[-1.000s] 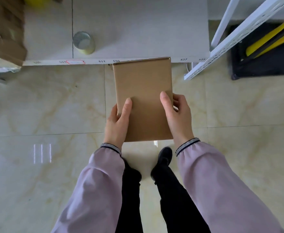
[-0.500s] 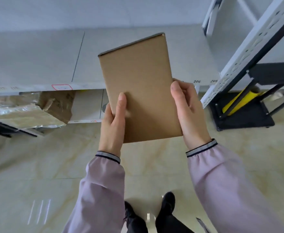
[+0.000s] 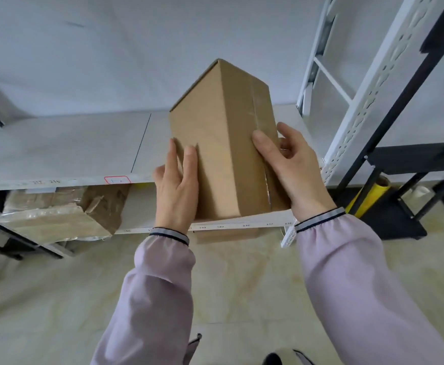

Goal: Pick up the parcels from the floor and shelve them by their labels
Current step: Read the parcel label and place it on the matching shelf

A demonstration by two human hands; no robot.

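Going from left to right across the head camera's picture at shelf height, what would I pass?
Taped-up parcels on the lower shelf → red-bordered shelf label → left hand → brown cardboard box → right hand → white perforated shelf upright → yellow roll.

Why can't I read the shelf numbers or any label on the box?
Head view: motion blur smears the shelf-edge numbers and the red-framed tag; wide-angle distortion bends the uprights; the box shows only plain faces and tape between the left hand and right hand.
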